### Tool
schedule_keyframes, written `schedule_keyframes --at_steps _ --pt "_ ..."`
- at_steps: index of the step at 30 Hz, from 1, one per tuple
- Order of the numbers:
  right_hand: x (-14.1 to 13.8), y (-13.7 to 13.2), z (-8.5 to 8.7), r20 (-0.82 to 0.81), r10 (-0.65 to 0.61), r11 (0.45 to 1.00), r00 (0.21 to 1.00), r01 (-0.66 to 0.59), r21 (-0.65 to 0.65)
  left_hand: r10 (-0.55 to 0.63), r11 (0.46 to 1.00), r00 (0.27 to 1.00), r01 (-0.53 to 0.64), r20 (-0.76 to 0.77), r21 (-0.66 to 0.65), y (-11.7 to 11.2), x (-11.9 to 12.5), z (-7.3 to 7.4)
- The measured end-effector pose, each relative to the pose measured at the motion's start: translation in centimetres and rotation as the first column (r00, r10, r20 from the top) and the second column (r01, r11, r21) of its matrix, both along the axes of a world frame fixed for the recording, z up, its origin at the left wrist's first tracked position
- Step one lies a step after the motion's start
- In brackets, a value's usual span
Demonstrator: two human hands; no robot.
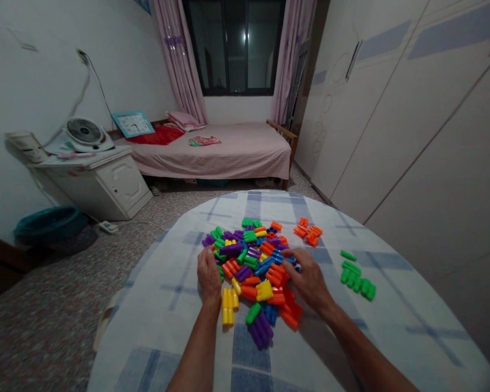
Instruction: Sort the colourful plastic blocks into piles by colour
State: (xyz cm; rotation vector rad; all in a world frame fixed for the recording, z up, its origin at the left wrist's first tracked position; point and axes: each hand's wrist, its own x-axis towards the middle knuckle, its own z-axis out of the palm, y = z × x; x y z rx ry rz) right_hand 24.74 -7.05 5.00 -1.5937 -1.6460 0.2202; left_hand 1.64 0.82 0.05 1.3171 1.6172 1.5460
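A heap of plastic building blocks [264, 291] in purple, green, orange, yellow and blue covers the middle of the round table. Most look like short tubes joined side by side. My left hand [209, 274] rests at the heap's left edge, its fingers curled inward; whatever they hold is hidden. On the heap's right side, my right hand [309, 276] has its thumb and forefinger closed about a blue building block [278, 258]. Yellow blocks [227, 307] lie near my left wrist, and a purple block [260, 330] with a green one sits at the near edge.
Orange blocks [309, 232] form a small group at the back right. Farther right lie several green blocks [357, 280]. A checked cloth [163, 316] covers the table. Beyond stand a bed [245, 144], a white cabinet [122, 182] with a fan [85, 132], and a wardrobe [375, 109].
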Motion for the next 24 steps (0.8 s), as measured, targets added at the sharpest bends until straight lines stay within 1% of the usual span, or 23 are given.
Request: schedule_keyframes --at_steps 1,3,5,7,11,14,16,18,22,24 --pt "-1.4 0.5 0.2 0.025 0.059 0.998 0.998 -0.059 -0.001 -0.002 1.0 1.0 0.002 0.0 0.01 0.0 0.0 -0.1" --pt "-3.6 1.4 0.4 0.087 0.131 0.991 0.988 -0.131 -0.006 -0.008 1.0 1.0 0.008 -0.004 0.024 0.1 -0.1 -0.2" --pt "-4.9 2.3 0.4 0.142 0.167 0.986 0.976 -0.165 -0.027 -0.014 1.0 1.0 0.014 -0.007 0.025 0.2 -0.1 -0.3" --pt "-5.6 3.1 0.0 0.182 0.189 0.982 0.965 -0.182 -0.057 -0.016 1.0 1.0 0.016 -0.006 0.019 0.3 -0.1 -0.4" --pt "-5.9 4.1 -0.8 0.265 0.199 0.978 0.943 -0.173 -0.12 -0.017 0.999 1.0 0.018 -0.015 0.033 0.3 0.0 -0.4" --pt "-5.8 4.2 -1.1 0.313 0.199 0.974 0.929 -0.151 -0.171 -0.014 0.999 0.999 0.015 -0.03 0.039 0.4 0.0 -0.5" --pt "-5.7 4.1 -1.2 0.328 0.217 0.968 0.92 -0.16 -0.191 -0.011 0.999 1.0 0.012 -0.029 0.034 0.4 -0.1 -0.6" --pt "-5.6 4.0 -1.1 0.315 0.23 0.967 0.921 -0.18 -0.18 -0.011 0.999 1.0 0.012 -0.019 0.031 0.4 -0.1 -0.7" --pt "-6.0 4.2 -0.5 0.254 0.226 0.973 0.94 -0.206 -0.104 -0.021 0.999 1.0 0.022 -0.021 0.04 0.5 -0.1 -0.8" --pt "-6.4 4.6 -0.1 0.275 0.247 0.969 0.929 -0.227 -0.102 -0.018 0.999 1.0 0.019 -0.023 0.041 0.5 -0.1 -0.8"
